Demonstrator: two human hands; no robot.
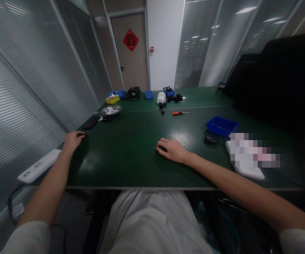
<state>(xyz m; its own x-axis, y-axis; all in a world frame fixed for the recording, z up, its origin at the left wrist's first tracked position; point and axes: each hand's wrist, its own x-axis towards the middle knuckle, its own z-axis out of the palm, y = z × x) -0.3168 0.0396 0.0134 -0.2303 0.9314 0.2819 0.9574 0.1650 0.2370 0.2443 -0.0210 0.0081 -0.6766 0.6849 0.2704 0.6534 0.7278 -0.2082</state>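
Observation:
My right hand (172,150) rests on the green table, fingers curled and pinched together. A thin, pale rod-like piece (154,148) sticks out to the left from its fingertips; its kind is too small to make out. Over by the table's left edge is my left hand (73,141), its fingers stretched forward with a small gap between thumb and forefinger and nothing visible in them. Beyond that hand lies a dark flat device (91,122), near a shiny metal bowl (111,110). An orange-and-black screwdriver (178,113) lies farther back, beyond my right hand.
A blue tray (222,127), a black computer mouse (211,140) and a white slab-like object (245,169), partly blurred out, are on the right. A white power strip (39,165) runs along the left edge. Small bins, black parts and a white device (161,98) stand at the back.

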